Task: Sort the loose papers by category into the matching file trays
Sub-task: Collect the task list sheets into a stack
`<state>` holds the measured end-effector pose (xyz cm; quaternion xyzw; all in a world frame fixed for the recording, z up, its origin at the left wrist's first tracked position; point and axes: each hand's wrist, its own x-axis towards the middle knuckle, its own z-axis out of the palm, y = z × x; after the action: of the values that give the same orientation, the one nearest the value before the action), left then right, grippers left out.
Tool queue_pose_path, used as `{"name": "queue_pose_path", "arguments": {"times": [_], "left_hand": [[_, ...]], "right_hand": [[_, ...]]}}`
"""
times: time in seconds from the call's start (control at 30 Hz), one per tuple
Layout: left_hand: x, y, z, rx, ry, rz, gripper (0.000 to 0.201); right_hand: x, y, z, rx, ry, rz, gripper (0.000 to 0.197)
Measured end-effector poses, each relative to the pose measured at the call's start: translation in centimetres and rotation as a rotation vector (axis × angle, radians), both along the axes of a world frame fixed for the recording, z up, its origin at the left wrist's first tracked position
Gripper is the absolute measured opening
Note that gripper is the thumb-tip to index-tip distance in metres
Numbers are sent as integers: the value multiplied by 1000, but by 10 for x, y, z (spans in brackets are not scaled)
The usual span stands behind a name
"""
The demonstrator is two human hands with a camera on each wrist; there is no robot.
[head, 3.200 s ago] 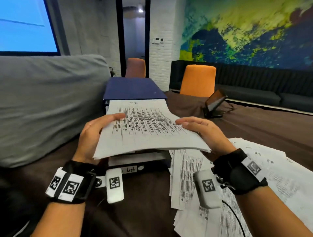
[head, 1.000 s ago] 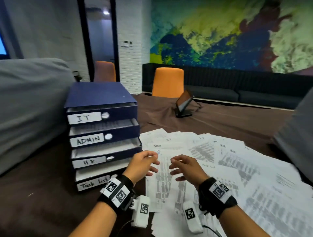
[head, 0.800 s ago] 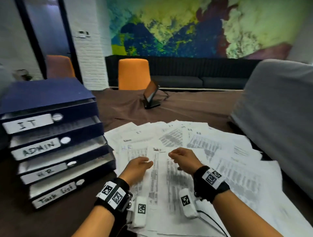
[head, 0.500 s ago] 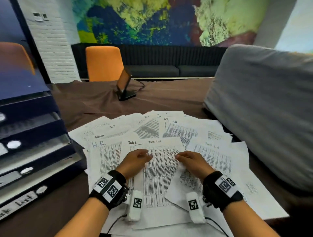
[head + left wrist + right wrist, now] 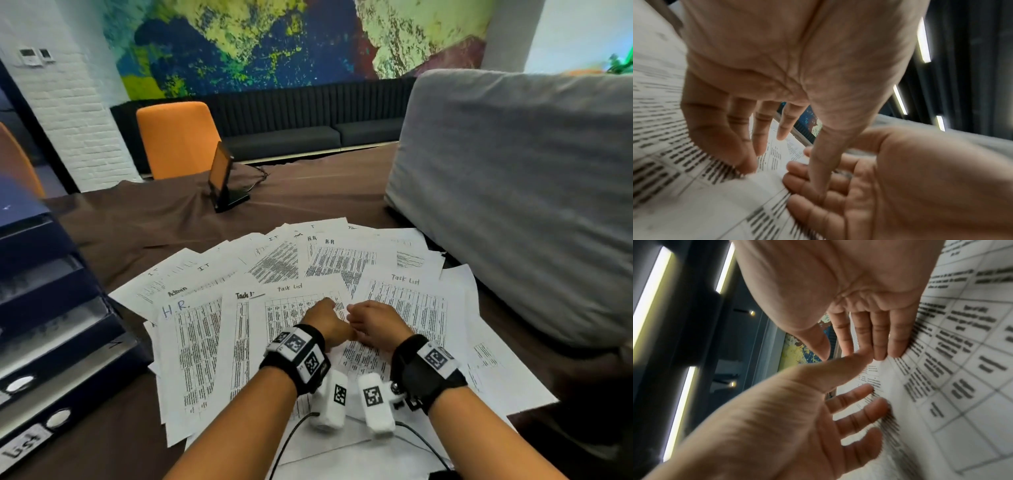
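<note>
Loose printed papers (image 5: 342, 263) lie fanned over the brown table, headed IT, Admin, HR (image 5: 191, 342) and Task List. Both hands hover close together over the middle Task List sheet (image 5: 281, 318). My left hand (image 5: 327, 317) has straight fingers (image 5: 731, 138) whose tips touch the sheet. My right hand (image 5: 371, 320) lies beside it, its fingers (image 5: 879, 340) also straight with tips on the paper. The left thumb rests against the right hand's fingers (image 5: 813, 203). Neither hand grips a sheet. The blue stacked file trays (image 5: 51, 325) stand at the left edge.
A large grey cushion (image 5: 513, 205) borders the papers on the right. A tablet on a stand (image 5: 222, 178) and an orange chair (image 5: 178, 137) are at the far side. Cables (image 5: 291, 442) trail from my wrists over the near sheets.
The view swung right from the trays to the papers. Both hands, which earlier held an IT sheet at the top tray, came down onto the Task List sheet and drew together.
</note>
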<state>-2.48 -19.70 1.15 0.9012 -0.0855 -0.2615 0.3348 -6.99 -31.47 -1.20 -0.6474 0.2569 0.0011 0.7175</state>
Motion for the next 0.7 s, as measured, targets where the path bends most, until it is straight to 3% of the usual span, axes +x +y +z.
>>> {"name": "queue_pose_path", "arguments": {"times": [0.07, 0.2, 0.43, 0.7], "left_hand": [[-2, -6, -3, 103, -78, -37, 106], [-7, -21, -2, 168, -68, -74, 124], [-16, -37, -3, 273, -116, -76, 106], [-21, -50, 12, 482, -179, -131, 112]], "right_hand": [[-2, -4, 2, 62, -6, -2, 12], [-4, -11, 1, 36, -9, -30, 13], [-15, -24, -1, -103, -9, -57, 12], [-37, -41, 6, -185, -23, -131, 19]]}}
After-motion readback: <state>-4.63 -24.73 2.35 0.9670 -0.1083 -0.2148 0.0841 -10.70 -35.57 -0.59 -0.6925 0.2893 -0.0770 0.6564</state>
